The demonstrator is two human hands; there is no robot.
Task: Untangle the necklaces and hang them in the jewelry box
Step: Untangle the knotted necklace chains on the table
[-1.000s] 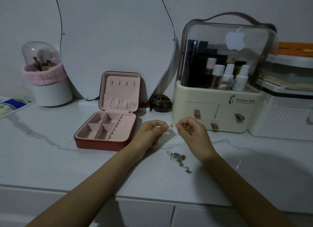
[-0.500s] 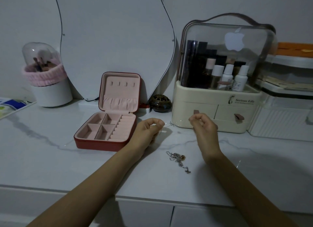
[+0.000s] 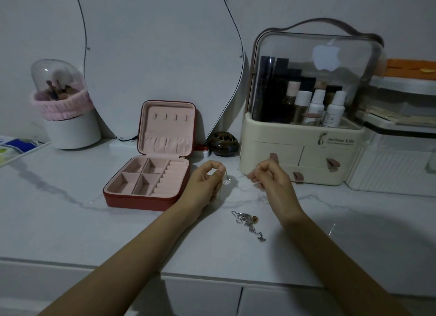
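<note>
A thin silver necklace [image 3: 227,179] stretches between both hands above the marble counter. My left hand [image 3: 207,181] pinches one end, with a small loop hanging below the fingers. My right hand [image 3: 271,178] pinches the other end, a short gap away. A tangled heap of silver chains [image 3: 247,221] with a small brown pendant lies on the counter in front of the hands. The red jewelry box [image 3: 151,169] stands open at my left hand's side, its pink lid upright with a row of empty hooks.
A cream cosmetic organiser [image 3: 306,117] with bottles stands behind my right hand. A dark round pot [image 3: 224,143] sits by the box lid. A brush holder [image 3: 66,108] stands far left, a mirror [image 3: 153,56] behind, clear bins [image 3: 401,138] at the right.
My right hand has come back toward the left one and lowered slightly. The left hand keeps its place, and a loop of the chain now hangs below its fingers.
</note>
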